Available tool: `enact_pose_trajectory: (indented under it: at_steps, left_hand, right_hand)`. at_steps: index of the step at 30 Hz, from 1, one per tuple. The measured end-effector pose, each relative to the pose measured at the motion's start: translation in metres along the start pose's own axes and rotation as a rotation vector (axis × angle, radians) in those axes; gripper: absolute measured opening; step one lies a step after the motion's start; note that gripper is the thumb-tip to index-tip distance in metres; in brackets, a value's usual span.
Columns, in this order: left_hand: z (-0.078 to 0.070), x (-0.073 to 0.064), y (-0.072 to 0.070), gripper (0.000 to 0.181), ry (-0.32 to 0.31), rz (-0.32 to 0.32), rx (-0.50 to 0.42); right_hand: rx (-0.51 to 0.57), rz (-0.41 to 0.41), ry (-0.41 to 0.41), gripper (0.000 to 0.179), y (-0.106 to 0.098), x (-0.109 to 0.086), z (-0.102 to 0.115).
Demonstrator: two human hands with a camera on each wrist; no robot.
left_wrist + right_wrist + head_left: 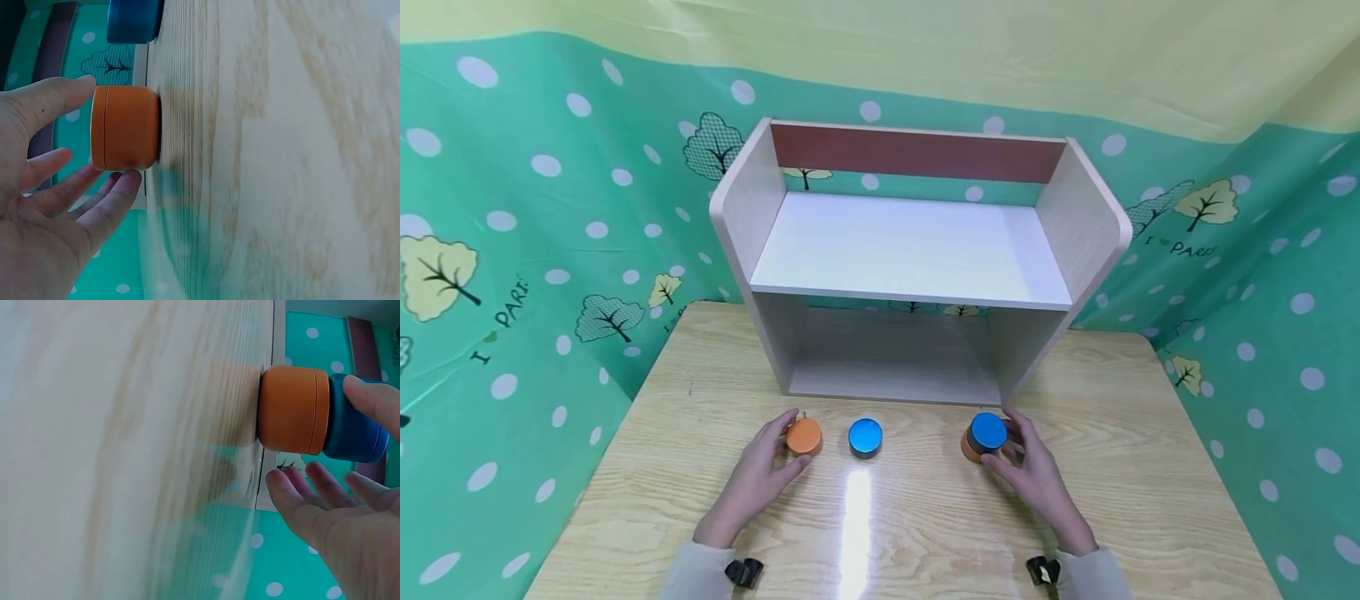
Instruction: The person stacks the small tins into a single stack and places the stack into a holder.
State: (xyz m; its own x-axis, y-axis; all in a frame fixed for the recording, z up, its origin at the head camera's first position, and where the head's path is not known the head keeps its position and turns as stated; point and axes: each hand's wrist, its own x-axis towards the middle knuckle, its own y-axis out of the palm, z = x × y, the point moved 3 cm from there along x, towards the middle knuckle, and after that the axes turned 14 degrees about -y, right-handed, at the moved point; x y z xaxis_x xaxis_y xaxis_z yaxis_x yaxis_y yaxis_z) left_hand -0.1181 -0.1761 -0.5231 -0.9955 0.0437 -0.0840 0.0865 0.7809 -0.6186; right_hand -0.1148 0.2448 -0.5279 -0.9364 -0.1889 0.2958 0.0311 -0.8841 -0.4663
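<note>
My left hand [762,472] is spread around an orange round tin [805,437] on the table. In the left wrist view its thumb is by the lid edge and a fingertip is at the tin's side; firm contact cannot be made out. To the right stands a blue tin [865,437], apart from both hands. Farther right, another blue tin [356,425] sits on a second orange tin [292,410]. My right hand [1033,471] is around this stack, its thumb against the upper blue tin, while the other fingers look slightly away from it in the right wrist view.
Behind the tins stands a two-level white shelf unit [910,250] with side panels and a brown back strip. Its front bottom edge is just beyond the tins. A dotted green curtain [550,217] surrounds the wooden table [925,533].
</note>
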Motion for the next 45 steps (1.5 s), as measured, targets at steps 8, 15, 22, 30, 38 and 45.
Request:
enact_pose_trajectory:
  at_steps: [8, 15, 22, 30, 38, 45]
  left_hand:
    - [0.001, 0.002, 0.002, 0.075, -0.009, -0.002, -0.009]
    - [0.003, 0.004, 0.003, 0.075, -0.04, -0.01, -0.019]
    - [0.003, 0.005, 0.004, 0.075, -0.064, -0.01, -0.013]
    - [0.003, 0.007, 0.004, 0.077, -0.081, -0.017, 0.0]
    - [0.002, 0.008, 0.004, 0.077, -0.093, -0.007, -0.011]
    - [0.003, 0.007, 0.004, 0.078, -0.101, -0.005, -0.019]
  right_hand:
    - [-0.003, 0.019, 0.023, 0.08, 0.005, 0.002, -0.002]
    - [-0.034, 0.035, 0.005, 0.078, 0.008, 0.004, -0.001]
    - [-0.058, 0.037, -0.01, 0.079, 0.009, 0.003, -0.004]
    - [-0.087, 0.04, -0.015, 0.08, 0.009, 0.005, -0.003]
    - [-0.096, 0.048, -0.027, 0.081, 0.01, 0.005, -0.002]
    - [-0.127, 0.066, -0.04, 0.081, 0.011, 0.006, 0.0]
